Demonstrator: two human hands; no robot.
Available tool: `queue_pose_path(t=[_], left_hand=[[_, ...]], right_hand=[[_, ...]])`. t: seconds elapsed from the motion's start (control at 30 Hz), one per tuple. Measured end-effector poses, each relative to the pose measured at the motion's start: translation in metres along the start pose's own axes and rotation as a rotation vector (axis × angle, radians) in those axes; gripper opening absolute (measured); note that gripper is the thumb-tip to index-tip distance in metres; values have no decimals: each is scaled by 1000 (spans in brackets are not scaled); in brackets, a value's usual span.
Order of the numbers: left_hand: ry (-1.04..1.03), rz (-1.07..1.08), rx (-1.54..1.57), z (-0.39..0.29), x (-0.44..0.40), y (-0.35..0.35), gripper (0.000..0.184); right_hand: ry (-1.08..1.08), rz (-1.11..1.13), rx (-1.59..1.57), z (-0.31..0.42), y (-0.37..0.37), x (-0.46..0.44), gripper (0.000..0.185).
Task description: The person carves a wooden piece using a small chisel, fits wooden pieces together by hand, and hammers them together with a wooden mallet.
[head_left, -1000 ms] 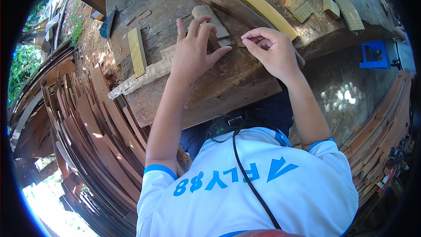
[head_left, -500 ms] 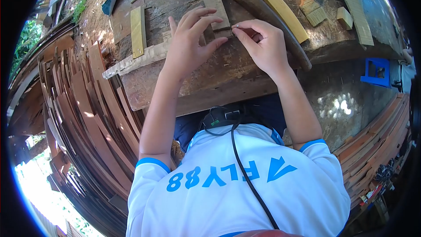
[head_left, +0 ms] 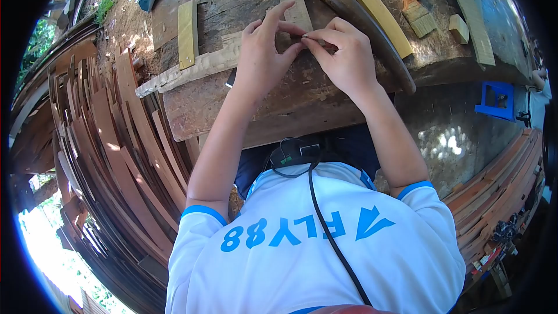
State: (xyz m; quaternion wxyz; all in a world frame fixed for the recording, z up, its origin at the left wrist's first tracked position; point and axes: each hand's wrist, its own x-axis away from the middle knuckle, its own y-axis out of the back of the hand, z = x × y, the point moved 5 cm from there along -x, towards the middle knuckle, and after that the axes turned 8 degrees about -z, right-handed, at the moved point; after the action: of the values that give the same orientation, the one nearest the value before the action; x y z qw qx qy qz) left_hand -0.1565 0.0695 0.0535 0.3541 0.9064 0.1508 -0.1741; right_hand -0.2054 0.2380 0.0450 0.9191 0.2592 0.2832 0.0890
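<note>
My left hand point(head_left: 264, 52) and my right hand point(head_left: 344, 52) meet over the workbench point(head_left: 261, 102), fingertips touching. Thumb and forefinger of the right one pinch a tiny thing, too small to name. The thumb and a bent finger of the left close on the same spot, while its forefinger points up and away. Just beyond the fingers lies a flat wooden board point(head_left: 295, 6), partly hidden by the left hand. A pale, rough wooden strip point(head_left: 189, 74) runs left from beside the left wrist.
A yellowish wood piece point(head_left: 187, 35) lies at left. Along the right are a long curved dark plank point(head_left: 372, 35), a yellow strip point(head_left: 372, 9), a flat brush point(head_left: 418, 18) and a small wood block point(head_left: 458, 29). Stacked planks point(head_left: 110, 134) flank the left side; a blue stool point(head_left: 496, 102) stands right.
My left hand has moved right and closed its thumb and a finger at my right fingertips. My right hand has shifted slightly left. A dark object now shows beside the left wrist.
</note>
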Motion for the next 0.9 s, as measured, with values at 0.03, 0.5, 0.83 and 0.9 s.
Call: queue_pose_path(t=[0.03,0.5,0.83,0.9], left_hand=[[13,-10,3,1,0,0,76],[-60,-20,-99,3,4,-4,65],[0,-31,-85,4,2,-4,56],[-34,-34,-100,4,3,-5,50]], right_hand=[[16,-9,14,2,0,0,11],[-98,15,3,6,3,-4,13],[-71,11,-93,15,11,-7,14],[-63,15,-114,11,10,-8,14]])
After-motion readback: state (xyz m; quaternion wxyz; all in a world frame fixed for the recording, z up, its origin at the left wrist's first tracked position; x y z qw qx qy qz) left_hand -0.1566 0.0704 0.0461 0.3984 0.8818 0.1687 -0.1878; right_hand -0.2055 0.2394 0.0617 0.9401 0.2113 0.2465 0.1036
